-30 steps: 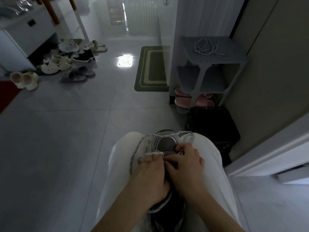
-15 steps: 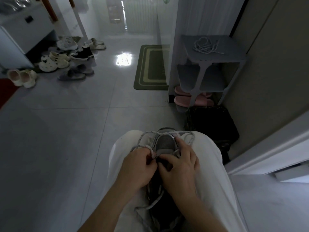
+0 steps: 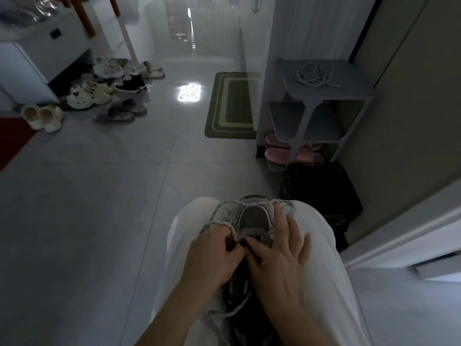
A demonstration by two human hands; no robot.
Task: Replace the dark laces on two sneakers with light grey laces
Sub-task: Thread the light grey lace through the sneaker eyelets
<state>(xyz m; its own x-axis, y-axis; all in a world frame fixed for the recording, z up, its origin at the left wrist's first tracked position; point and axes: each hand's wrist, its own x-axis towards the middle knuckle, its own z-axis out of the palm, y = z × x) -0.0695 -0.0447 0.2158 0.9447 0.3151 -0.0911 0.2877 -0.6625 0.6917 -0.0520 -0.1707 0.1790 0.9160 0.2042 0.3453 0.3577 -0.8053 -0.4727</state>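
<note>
Since half a second ago, the three outer fingers of my right hand (image 3: 277, 255) have fanned out straight over the side of the sneaker (image 3: 252, 217). Its thumb and forefinger pinch the light grey lace (image 3: 223, 222) right against my left hand (image 3: 212, 253), whose curled fingers grip the same lace. Both forearms angle inward. The sneaker lies between my thighs (image 3: 184, 236), toe pointing away, with the lace looped round its front.

A sneaker (image 3: 252, 218) lay on the lap (image 3: 189, 236), lower centre; a spare lace (image 3: 306, 78) sat on the rack (image 3: 354, 88), upper right; shoes (image 3: 89, 94) clustered upper left.
</note>
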